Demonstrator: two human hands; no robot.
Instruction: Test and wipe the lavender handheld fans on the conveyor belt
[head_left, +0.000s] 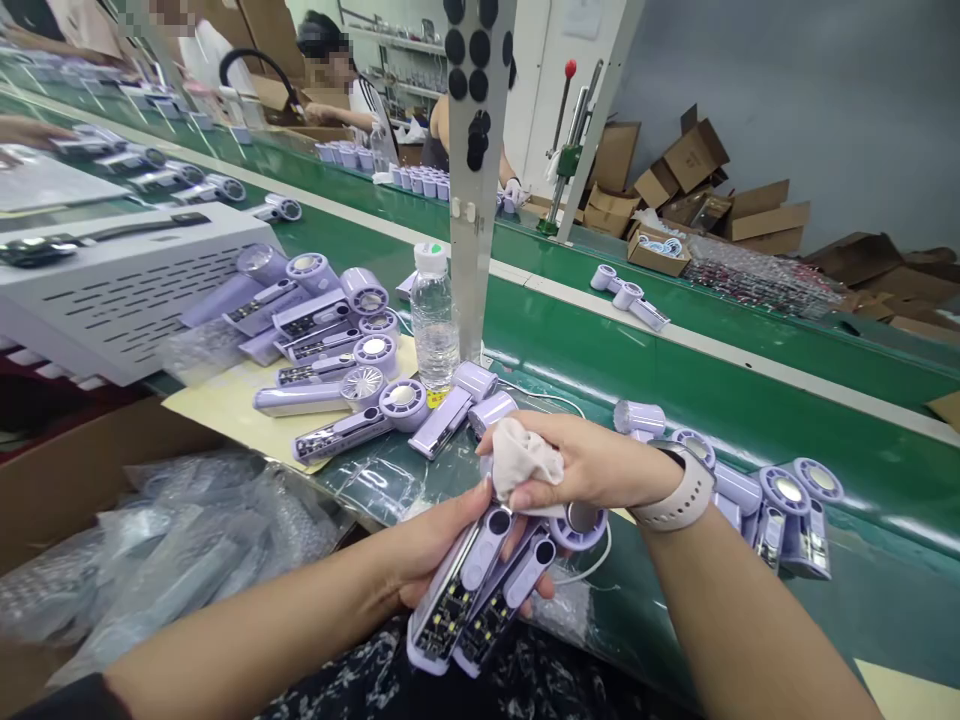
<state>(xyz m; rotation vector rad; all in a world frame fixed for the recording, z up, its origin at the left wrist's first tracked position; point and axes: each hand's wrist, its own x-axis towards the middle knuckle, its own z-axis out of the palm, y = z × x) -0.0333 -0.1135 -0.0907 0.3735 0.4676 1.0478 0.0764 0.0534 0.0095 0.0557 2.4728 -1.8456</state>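
My left hand (442, 540) is wrapped round two purple handheld fans, side by side with their handles pointing down toward me. The left handheld fan (469, 580) and the right handheld fan (514, 590) both show bare circuit boards low in the handle. Pinched in my right hand (589, 455) is a crumpled white cloth (521, 462), pressed over the head of the left fan, which it hides. The right fan's round head (581, 525) shows a silvery disc at its centre. Just beyond my hands lie more purple fans (442, 420) on the green bench.
Several fans (345, 370) lie on yellow paper at left, others (780, 490) at right. A water bottle (433, 320) stands by a metal post (472, 200). A box of plastic bags (187, 540) is lower left. A green conveyor (675, 370) runs behind; co-workers sit beyond.
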